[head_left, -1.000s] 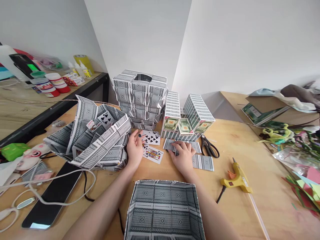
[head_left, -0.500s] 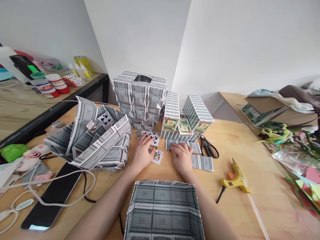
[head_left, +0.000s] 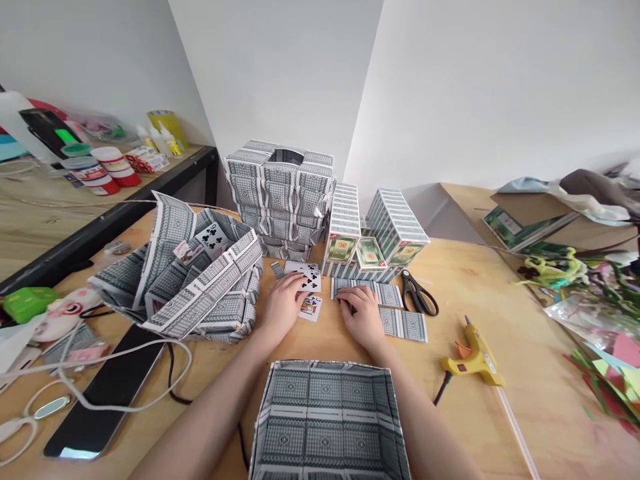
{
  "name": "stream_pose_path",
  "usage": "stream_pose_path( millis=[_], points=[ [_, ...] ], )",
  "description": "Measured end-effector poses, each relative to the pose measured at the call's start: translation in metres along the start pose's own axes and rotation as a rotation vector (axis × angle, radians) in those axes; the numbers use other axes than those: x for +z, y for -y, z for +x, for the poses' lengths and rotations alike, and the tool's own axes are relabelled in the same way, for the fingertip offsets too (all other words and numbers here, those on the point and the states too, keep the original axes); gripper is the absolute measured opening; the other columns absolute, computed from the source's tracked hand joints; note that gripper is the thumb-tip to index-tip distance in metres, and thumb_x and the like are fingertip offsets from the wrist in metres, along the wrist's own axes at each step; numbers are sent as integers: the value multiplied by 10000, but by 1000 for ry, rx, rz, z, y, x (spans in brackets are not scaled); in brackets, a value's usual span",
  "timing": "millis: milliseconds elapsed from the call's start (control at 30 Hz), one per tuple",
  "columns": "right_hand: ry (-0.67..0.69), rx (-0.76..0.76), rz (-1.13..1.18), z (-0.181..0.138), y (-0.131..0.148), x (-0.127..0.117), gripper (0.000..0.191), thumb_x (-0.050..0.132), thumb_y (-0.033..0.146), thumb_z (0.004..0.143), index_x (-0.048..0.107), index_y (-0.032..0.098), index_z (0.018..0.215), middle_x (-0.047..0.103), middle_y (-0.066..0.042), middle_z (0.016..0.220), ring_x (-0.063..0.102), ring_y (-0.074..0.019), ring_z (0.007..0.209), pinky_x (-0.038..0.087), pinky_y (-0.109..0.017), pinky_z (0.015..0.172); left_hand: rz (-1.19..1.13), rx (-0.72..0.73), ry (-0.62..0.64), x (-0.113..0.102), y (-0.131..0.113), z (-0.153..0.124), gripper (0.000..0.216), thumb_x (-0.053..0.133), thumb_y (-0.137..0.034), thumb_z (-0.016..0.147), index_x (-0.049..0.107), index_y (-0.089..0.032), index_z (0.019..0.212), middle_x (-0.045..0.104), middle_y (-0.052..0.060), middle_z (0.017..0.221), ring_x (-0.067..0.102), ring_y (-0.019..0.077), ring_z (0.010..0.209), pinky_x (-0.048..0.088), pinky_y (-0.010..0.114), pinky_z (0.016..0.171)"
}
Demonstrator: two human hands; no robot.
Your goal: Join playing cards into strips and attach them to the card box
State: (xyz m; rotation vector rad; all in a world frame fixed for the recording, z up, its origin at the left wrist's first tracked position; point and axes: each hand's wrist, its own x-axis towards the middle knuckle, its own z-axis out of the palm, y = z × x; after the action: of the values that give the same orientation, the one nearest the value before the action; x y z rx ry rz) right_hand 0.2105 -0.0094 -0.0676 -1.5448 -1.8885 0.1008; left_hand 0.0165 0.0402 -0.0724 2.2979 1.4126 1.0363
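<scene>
My left hand [head_left: 281,308] rests at the near edge of face-up playing cards [head_left: 311,276], clubs among them. Its fingers are bent, with the thumb apart from them beside a face-up jack [head_left: 311,309]. My right hand [head_left: 363,317] has its fingers curled on the left part of a face-down strip of cards [head_left: 389,294], the thumb tucked near the fingertips. A second patterned card strip [head_left: 411,325] lies just right of that hand. Between my forearms stands an open box made of patterned cards [head_left: 325,413].
Black scissors [head_left: 419,295] and a yellow glue gun [head_left: 473,363] lie on the right. Behind are a tall card-built structure [head_left: 280,193] and stacked card boxes [head_left: 343,223]. A loose card basket [head_left: 200,287], a phone [head_left: 103,400] and white cables occupy the left.
My left hand has drawn back slightly toward me, its spread fingers now bent, uncovering more of the cards. The jack has shifted slightly up and left. My right hand has barely moved.
</scene>
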Motion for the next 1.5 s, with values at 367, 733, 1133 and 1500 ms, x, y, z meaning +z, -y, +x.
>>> stream_pose_path(
  millis=[367,733,1133,1500],
  points=[
    [3,4,6,0,-1,0,204,460,164,803,650,235,820,672,-29,880,539,-210,860,378,-390,784,56,-83,-170,-3,-3,-2,265,401,-143,838,598,-184,1010,671,77,984,625,201,901,483,321,801],
    [-107,-39,158,-1,10,-3,448,554,316,783,479,263,1222,539,-91,1154,504,-245,1054,435,-419,868,-258,-138,-105,-5,-23,-6,173,532,-281,785,615,-190,908,689,29,738,630,140,632,486,227,590],
    [63,-74,230,-1,22,-2,696,669,382,668,407,217,1291,540,-107,1166,462,-280,1078,399,-470,916,-731,-122,243,-11,-34,-9,270,548,-191,737,592,-150,1000,667,87,961,636,191,844,527,318,739],
    [40,257,760,-3,11,2,571,699,342,657,517,201,1180,589,-104,1158,547,-261,1060,433,-431,900,-660,-40,164,-17,-39,-3,517,641,-300,719,481,-217,1203,454,116,1261,494,239,1110,467,349,882]
  ],
)
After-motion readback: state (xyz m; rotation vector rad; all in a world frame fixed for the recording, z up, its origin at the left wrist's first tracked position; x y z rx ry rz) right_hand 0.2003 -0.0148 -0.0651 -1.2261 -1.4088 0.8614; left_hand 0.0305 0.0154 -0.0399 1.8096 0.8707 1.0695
